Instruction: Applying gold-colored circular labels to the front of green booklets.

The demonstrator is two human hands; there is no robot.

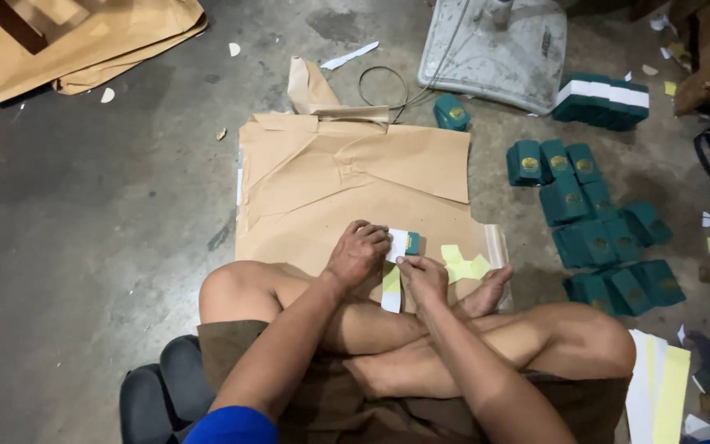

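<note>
Green booklet (pixel 412 242), half covered by a white paper strip (pixel 397 244), lies on brown kraft paper (pixel 355 177) spread over the concrete floor (pixel 92 214), just ahead of a seated person's crossed legs. Left hand (pixel 357 252) presses down on booklet and strip, fingers curled over them; right hand (pixel 422 275) pinches the strip's lower edge in a fingertip grip. Yellow paper scraps (pixel 463 265) lie just beside. Loose green booklets (pixel 597 234) are scattered to the right, near a banded stack (pixel 606 100).
</note>
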